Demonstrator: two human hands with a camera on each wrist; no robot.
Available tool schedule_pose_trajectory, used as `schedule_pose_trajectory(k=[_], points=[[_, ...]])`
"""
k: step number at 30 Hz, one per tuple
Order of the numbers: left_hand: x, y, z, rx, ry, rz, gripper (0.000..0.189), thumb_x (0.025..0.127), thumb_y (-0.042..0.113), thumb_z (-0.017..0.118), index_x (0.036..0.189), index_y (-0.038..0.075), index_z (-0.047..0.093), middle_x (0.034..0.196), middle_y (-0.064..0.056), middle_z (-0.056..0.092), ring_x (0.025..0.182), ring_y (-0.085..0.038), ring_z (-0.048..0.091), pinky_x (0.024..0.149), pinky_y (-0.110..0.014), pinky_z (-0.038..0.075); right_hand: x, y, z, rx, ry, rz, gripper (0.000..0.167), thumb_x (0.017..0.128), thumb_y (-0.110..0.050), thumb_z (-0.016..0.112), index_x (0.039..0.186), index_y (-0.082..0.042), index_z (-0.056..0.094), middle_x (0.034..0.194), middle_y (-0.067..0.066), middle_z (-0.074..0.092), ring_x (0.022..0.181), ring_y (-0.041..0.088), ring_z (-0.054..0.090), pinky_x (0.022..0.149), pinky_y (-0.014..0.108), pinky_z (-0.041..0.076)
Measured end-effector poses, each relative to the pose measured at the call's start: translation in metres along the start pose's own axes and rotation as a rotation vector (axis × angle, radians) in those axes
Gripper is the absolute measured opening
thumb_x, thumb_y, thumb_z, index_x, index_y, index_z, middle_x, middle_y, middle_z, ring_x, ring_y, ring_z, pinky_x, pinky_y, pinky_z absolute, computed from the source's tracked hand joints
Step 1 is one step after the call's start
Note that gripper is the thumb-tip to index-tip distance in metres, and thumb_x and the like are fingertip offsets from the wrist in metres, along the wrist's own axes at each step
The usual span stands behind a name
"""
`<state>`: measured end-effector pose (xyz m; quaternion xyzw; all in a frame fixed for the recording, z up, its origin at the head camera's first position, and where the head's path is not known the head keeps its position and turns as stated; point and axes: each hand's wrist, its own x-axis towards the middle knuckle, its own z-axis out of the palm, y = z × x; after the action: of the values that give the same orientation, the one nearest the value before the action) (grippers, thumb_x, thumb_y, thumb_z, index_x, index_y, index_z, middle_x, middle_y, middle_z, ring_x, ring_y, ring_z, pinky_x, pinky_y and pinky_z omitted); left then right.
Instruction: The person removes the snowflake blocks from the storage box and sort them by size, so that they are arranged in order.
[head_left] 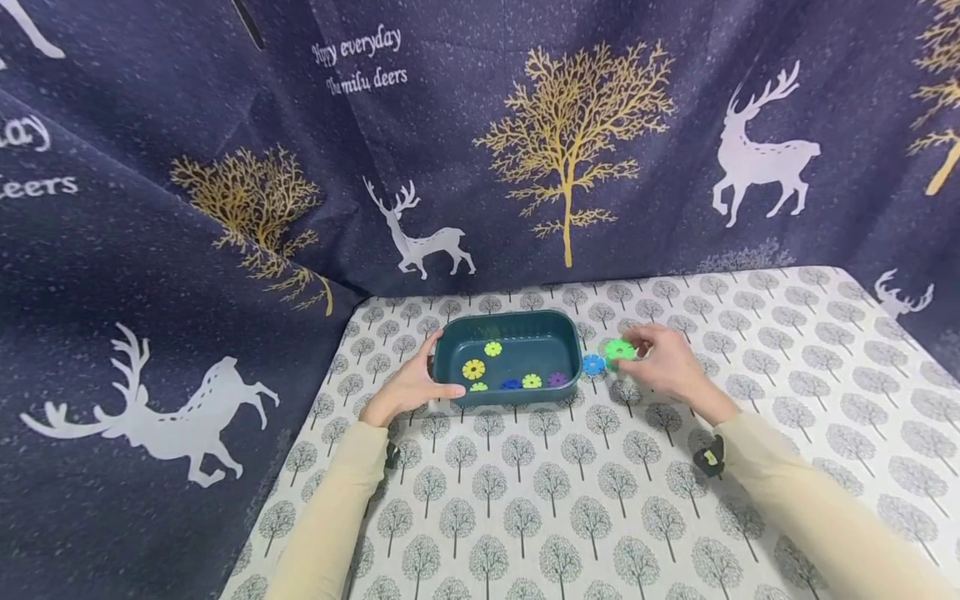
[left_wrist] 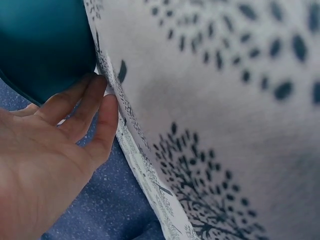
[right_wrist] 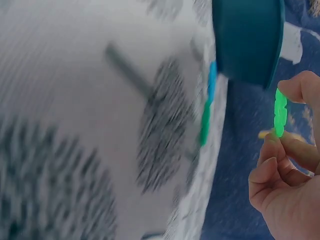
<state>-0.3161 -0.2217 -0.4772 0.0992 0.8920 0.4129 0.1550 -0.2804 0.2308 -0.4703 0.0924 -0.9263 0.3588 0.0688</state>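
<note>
Green disc (right_wrist: 280, 114) pinched in right hand (head_left: 666, 360), just right of teal tub (head_left: 517, 397); tub's long axis left-right, left hand (head_left: 411, 383) gripping left end.

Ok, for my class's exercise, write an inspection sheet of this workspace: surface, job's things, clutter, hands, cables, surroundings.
Surface: pale tree-print cloth.
Job's things: teal tub holding yellowish, blue and purple notched discs; blue disc and green disc on the cloth, right of the tub.
Clutter: nothing seen.
Left hand: holds the tub's left end.
Right hand: pinches a second green disc.
Cables: nothing seen.
Surroundings: dark blue curtain printed with deer and trees.
</note>
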Motion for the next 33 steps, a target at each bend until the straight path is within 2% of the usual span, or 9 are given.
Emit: schedule_pose_trajectory(k=[5,9,14,19,25,30,33], points=[[0.001,0.002,-0.001,0.018,0.016,0.017,0.131,0.084,0.046,0.094,0.178,0.030,0.005,0.176,-0.029,0.033,0.158,-0.053,0.041,0.126,-0.072,0.040,0.004,0.020,-0.010,-0.033,-0.026,0.039,0.052,0.090,-0.021,0.086,0.130,0.008,0.072,0.111,0.023,0.072,0.095,0.030,0.067,0.075,0.026,0.054],[0.001,0.003,-0.001,0.019,0.014,0.016,0.131,0.084,0.044,0.095,0.177,0.031,0.004,0.176,-0.030,0.033,0.159,-0.053,0.040,0.126,-0.072,0.039,0.006,0.031,-0.016,-0.038,-0.067,0.061,0.054,0.091,-0.020,0.085,0.132,0.011,0.069,0.114,0.024,0.072,0.098,0.031,0.068,0.079,0.028,0.057],[0.005,0.003,-0.001,0.019,0.006,0.009,0.132,0.083,0.045,0.095,0.177,0.031,0.003,0.178,-0.029,0.029,0.159,-0.054,0.038,0.127,-0.072,0.039,0.008,0.036,-0.021,-0.074,-0.084,0.063,0.054,0.091,-0.022,0.085,0.130,0.012,0.070,0.113,0.025,0.073,0.097,0.032,0.069,0.080,0.034,0.059],[0.007,0.005,0.001,-0.010,-0.002,-0.001,0.133,0.083,0.041,0.095,0.177,0.032,0.002,0.181,-0.027,0.022,0.162,-0.054,0.033,0.128,-0.073,0.036,0.008,0.041,-0.024,-0.099,-0.097,0.066,0.051,0.090,-0.024,0.087,0.126,0.010,0.074,0.107,0.023,0.073,0.092,0.028,0.068,0.076,0.032,0.057],[0.007,0.007,0.002,-0.019,0.003,-0.008,0.134,0.082,0.039,0.097,0.177,0.032,0.002,0.179,-0.028,0.026,0.160,-0.054,0.036,0.130,-0.072,0.033,0.009,0.047,-0.024,-0.112,-0.126,0.075,0.050,0.089,-0.028,0.088,0.123,0.007,0.075,0.104,0.022,0.076,0.090,0.027,0.067,0.073,0.032,0.056],[0.005,0.006,0.002,-0.009,0.004,-0.011,0.131,0.084,0.040,0.095,0.177,0.034,0.003,0.180,-0.027,0.024,0.161,-0.055,0.034,0.128,-0.074,0.035,0.008,0.049,-0.020,-0.116,-0.127,0.077,0.048,0.088,-0.027,0.089,0.120,0.006,0.076,0.108,0.023,0.078,0.095,0.031,0.071,0.082,0.044,0.061],[-0.002,0.000,0.001,0.011,0.003,-0.031,0.130,0.085,0.044,0.094,0.177,0.035,0.002,0.180,-0.027,0.023,0.161,-0.056,0.034,0.125,-0.075,0.038,0.006,0.048,-0.012,-0.114,-0.129,0.057,0.044,0.088,-0.025,0.090,0.117,0.005,0.077,0.106,0.022,0.079,0.096,0.033,0.072,0.088,0.053,0.062]])
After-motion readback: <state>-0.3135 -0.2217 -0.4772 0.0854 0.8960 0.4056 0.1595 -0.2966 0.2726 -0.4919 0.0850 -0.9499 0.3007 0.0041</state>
